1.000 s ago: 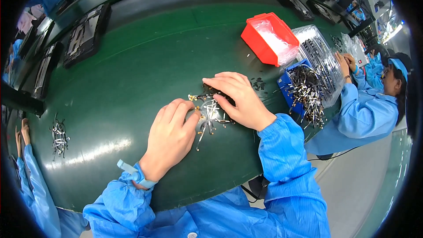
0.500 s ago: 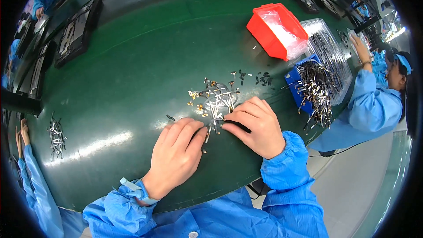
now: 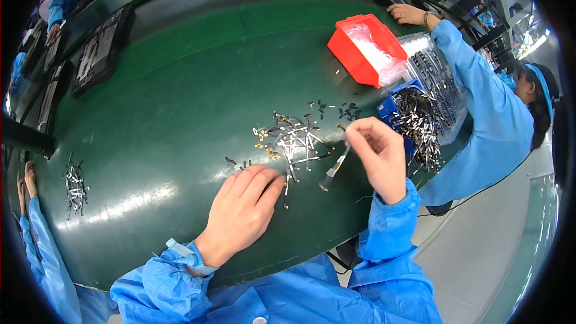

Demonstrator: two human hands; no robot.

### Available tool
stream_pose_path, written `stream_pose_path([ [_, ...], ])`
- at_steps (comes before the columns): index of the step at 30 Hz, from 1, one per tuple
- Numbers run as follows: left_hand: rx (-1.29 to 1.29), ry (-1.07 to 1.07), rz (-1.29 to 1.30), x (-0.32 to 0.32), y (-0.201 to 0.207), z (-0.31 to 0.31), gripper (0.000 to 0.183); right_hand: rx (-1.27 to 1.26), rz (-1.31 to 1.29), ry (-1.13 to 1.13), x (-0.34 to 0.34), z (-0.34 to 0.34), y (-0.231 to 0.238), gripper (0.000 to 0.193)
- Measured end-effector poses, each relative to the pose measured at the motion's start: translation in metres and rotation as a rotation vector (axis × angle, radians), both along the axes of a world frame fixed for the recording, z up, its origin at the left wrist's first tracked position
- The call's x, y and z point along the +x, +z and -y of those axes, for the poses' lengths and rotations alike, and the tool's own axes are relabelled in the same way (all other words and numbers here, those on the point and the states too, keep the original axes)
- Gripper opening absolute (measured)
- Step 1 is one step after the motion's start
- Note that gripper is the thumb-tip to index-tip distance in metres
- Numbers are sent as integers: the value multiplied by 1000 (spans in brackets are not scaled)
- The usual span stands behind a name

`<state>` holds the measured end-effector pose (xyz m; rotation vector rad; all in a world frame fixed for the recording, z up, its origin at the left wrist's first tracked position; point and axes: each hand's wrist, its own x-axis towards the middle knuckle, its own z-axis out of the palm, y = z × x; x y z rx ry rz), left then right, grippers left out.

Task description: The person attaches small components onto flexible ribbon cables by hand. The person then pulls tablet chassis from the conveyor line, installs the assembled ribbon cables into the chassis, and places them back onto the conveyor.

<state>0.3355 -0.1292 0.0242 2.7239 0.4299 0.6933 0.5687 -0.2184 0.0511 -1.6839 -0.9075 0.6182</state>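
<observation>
Right hand (image 3: 377, 155) pinches slim cable (image 3: 336, 169) slanting down-left from fingertips; left hand (image 3: 242, 215), grip unclear, just beside cable pile (image 3: 294, 141).

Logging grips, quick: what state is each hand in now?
Left hand: half-curled by the cable pile; whether it holds anything can't be told.
Right hand: closed, pinching a cable.

No lettering, numbers or signs can be read here.
</observation>
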Motion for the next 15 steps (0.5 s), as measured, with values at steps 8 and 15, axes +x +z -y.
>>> stream_pose_path([
  [8,28,43,24,0,7,1,38,-20,107,141,3,-29,-14,10],
  [15,70,180,45,-13,27,-6,28,-72,-257,373,-32,-29,-9,11],
])
